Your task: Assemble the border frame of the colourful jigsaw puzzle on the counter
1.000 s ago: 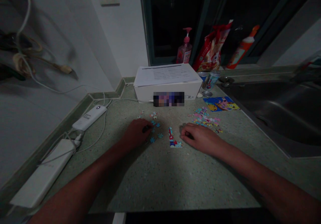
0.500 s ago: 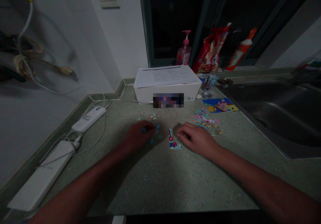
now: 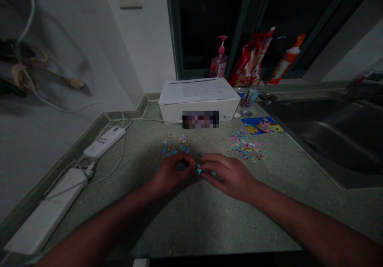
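Green speckled stone desk [image 3: 191,227], one, carrying all that follows. Stainless steel sink [image 3: 326,139], one, set along its right side. White cardboard box [image 3: 199,113], one, with a printed paper sheet [image 3: 197,91] on top. Long white power strip [image 3: 44,213], one; shorter white plastic power unit [image 3: 104,142], one; both cabled. Bare hands, two: left hand [image 3: 172,173] and right hand [image 3: 227,175], both half closed, fingers curled, fingertips nearly meeting above small teal puzzle pieces [image 3: 199,169] at the desk's middle. Whether either hand has hold of a piece is too small to tell. Red-and-white plastic bag [image 3: 251,59], one; pink pump bottle [image 3: 219,63], one; orange-capped bottle [image 3: 285,63], one; metal can [image 3: 250,97], one. Bright cartoon picture card [image 3: 262,125], one. Pastel puzzle pieces [image 3: 243,144], one heap, right of the hands; blue-green puzzle pieces [image 3: 171,151], one scatter, left; too many to count. Risks, as judged: a careless forearm sweep could push pieces toward the sink, and teal pieces could be lost against the speckled surface in this dim light.
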`<state>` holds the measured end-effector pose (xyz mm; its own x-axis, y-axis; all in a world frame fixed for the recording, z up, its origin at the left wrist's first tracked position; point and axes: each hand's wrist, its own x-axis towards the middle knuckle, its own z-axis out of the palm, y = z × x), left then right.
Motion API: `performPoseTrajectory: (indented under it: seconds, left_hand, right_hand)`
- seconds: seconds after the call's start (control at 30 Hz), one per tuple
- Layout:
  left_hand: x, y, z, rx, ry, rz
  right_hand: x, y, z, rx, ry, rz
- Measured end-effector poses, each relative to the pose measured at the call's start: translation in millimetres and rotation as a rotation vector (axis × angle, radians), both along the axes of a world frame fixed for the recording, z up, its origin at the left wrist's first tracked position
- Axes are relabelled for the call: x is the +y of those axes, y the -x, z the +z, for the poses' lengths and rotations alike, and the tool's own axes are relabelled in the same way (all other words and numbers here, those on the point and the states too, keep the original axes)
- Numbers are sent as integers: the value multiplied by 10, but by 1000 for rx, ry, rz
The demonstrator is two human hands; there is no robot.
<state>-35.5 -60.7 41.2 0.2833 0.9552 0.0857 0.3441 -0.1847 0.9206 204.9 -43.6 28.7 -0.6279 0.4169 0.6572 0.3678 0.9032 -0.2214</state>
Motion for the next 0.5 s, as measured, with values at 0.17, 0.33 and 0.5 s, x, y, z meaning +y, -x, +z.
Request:
performPoseTrajectory:
  seconds: [0.17, 0.33, 0.5]
  left_hand:
    - [-2, -9, -41, -18, 8, -27]
    - [-18, -20, -53, -23, 25, -34]
    - [-41, -32, -26, 4, 46, -47]
  right_hand:
    - [-14, 15, 23, 11, -39, 40]
    - [-17, 18, 37, -14, -30, 95]
    - [-19, 8, 20, -28, -25, 107]
